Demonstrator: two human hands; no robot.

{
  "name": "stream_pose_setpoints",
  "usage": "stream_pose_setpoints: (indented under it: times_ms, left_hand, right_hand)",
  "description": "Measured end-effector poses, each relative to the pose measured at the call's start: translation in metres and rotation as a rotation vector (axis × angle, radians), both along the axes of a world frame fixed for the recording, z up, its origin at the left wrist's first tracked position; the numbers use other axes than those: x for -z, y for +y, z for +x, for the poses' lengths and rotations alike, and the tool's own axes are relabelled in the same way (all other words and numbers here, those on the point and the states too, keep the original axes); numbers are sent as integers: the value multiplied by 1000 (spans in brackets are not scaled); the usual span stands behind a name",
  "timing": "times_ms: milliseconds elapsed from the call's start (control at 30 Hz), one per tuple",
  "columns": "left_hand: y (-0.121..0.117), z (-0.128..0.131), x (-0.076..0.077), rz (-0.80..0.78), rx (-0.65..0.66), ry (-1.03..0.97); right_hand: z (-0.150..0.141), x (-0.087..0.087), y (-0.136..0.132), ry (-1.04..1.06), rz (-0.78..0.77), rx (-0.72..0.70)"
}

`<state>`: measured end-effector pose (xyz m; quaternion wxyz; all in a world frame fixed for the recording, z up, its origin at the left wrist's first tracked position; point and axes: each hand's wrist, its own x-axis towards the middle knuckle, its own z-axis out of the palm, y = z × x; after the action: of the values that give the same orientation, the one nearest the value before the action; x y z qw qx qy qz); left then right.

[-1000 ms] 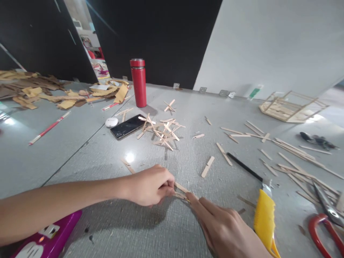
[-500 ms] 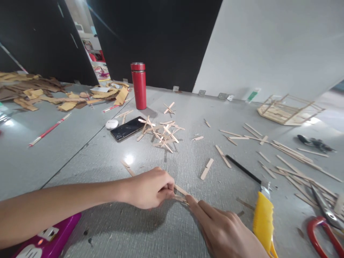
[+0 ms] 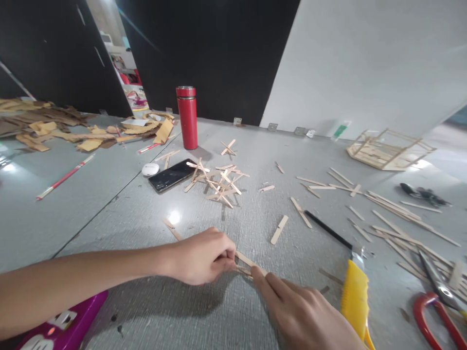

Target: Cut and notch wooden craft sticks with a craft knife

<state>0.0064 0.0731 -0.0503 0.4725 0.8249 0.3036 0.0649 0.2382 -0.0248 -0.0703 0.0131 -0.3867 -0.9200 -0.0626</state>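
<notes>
My left hand (image 3: 204, 255) is closed in a pinch at the left end of some wooden craft sticks (image 3: 245, 259), low over the grey table. From the right, my right hand (image 3: 304, 308) grips the other end, its forefinger laid along the wood. Two sticks show between the hands, meeting at a narrow angle; my fingers cover their ends. Another craft stick (image 3: 171, 228) lies just beyond my left wrist, and a loose joined piece (image 3: 279, 230) rests past my right hand.
A heap of craft sticks (image 3: 222, 182) lies beside a phone (image 3: 171, 176) and a red flask (image 3: 187, 119). To the right are a yellow cutter (image 3: 353, 296), red-handled scissors (image 3: 426, 311), scattered strips and a stick frame (image 3: 390, 150). A purple power strip (image 3: 82, 316) sits under my left forearm.
The view has shifted very slightly. Both hands keep their hold on the craft sticks, with hardly any movement between them.
</notes>
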Motion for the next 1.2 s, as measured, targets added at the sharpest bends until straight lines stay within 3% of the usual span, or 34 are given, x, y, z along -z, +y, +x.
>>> stream_pose_setpoints:
  times_ms: [100,267,500,767,1200]
  left_hand:
    - [-1,0,0,0,5,-1]
    - [-3,0,1,17,6,-6]
    - [-6,2,-1,25,-18,18]
    - [-4,1,-8,-15,-27,42]
    - [-5,2,-9,-1,-30,52]
  right_hand:
    - [-3,-2,0,-28,84,-21]
    - [-9,-8,-3,-37,92,8]
    - [-9,-7,-3,-36,27,34]
    - [6,-13,-2,116,-180,82]
    - [5,-4,-1,102,-163,68]
